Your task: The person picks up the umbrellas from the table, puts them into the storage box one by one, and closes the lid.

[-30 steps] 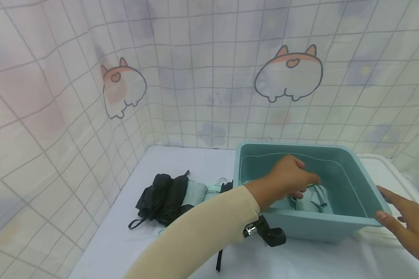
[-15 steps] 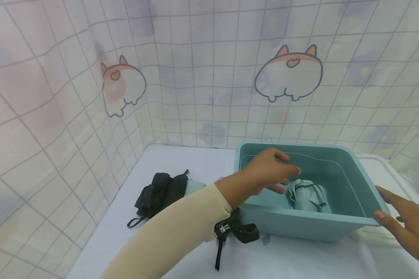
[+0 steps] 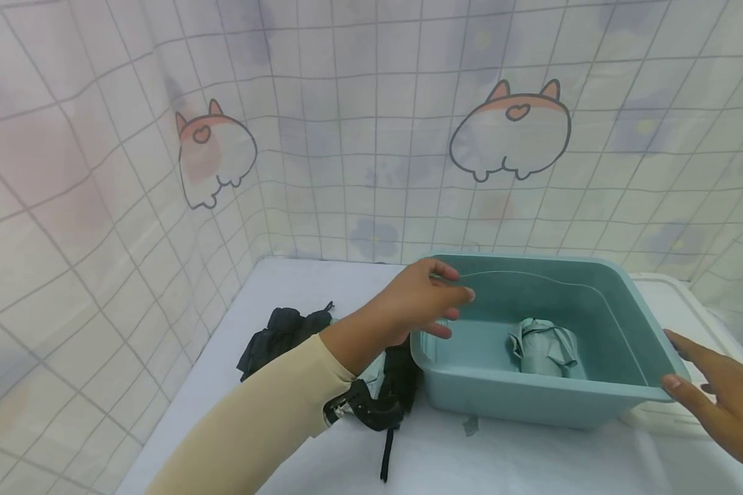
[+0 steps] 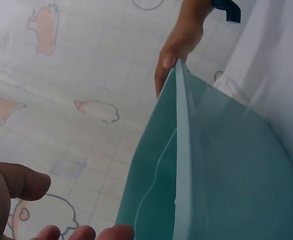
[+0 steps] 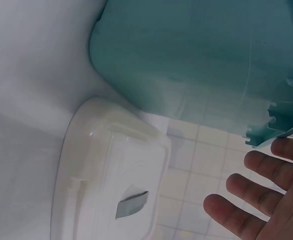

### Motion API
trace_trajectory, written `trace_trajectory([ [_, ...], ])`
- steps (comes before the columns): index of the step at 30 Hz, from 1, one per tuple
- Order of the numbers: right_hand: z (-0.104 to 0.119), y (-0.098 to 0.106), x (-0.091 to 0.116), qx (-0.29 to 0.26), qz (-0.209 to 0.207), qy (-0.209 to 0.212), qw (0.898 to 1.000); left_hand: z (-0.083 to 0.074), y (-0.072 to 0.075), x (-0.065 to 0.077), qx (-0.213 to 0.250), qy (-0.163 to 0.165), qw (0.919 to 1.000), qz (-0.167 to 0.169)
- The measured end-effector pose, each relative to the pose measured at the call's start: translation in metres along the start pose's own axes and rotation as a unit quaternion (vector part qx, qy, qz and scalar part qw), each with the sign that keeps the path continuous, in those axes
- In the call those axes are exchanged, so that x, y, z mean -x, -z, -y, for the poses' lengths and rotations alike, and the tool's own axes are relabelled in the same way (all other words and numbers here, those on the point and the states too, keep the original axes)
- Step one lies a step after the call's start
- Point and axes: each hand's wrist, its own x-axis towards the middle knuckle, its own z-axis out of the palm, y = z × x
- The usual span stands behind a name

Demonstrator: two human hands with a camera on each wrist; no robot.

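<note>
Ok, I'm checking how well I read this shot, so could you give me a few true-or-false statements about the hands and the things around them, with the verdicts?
1. The teal bin has a teal bundle inside it. True.
2. The left hand is gripping the teal bundle. False: it is apart from the bundle, with no object seen in its fingers.
3. The right hand touches the bin's rim. True.
4. The black bundles lie inside the bin. False: they lie outside it, on the white surface to its left in the head view.
5. A white plastic item sits beside the bin. True.
</note>
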Motion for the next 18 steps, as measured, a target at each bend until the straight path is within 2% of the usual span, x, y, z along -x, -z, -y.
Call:
trace_trajectory([
  [6,-0.001,0.001,0.002,0.0,0.005,-0.003,1.0,0.001,0.015,0.013,-0.005,-0.008,0.9999,-0.008],
  [13,0.002,0.004,0.002,-0.003,0.024,-0.005,1.0,0.01,0.034,0.023,-0.028,-0.004,0.9992,-0.028],
  [18,0.003,0.003,0.003,-0.011,0.006,0.017,1.0,0.016,0.051,0.028,-0.032,-0.001,0.9981,-0.052],
])
